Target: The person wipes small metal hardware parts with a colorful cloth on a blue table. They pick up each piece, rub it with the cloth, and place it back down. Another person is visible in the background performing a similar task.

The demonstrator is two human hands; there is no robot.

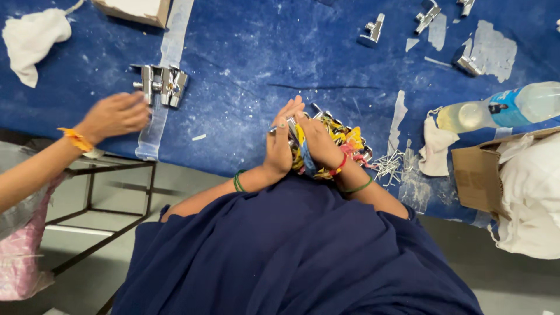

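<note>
The left hand (pixel 280 143) and right hand (pixel 318 140) were observed pressed together near the front edge of the table (pixel 245 52), both closed around a small chrome valve fitting (pixel 291 125) wrapped in a multicoloured rag (pixel 344 143). Fingers of both hands were curled tight about it; only short bright metal ends showed between them. The step in hand was judged to be wiping or polishing the fitting with the rag. The next move was judged to call for a turn of the piece inside the cloth, with a firm hold, since polished chrome is slippery.

A loose pile of thin metal pins (pixel 388 166) was noted just beside the right wrist, at the front edge. A white cloth (pixel 434 151) lay further right, near a clear plastic bottle (pixel 501 108) lying on its side and an open cardboard box (pixel 481 175) at the right edge.

The table covering was recorded as dark blue felt-like fabric, dusted with white powder and patched with worn tape. Angular chrome fittings (pixel 160 84) stood grouped toward the left; more (pixel 373 29) were scattered along the far edge. Another person's hand (pixel 114 115), open and flat, was seen reaching toward the left group. A crumpled white rag (pixel 32 41) lay at the far left corner.
</note>
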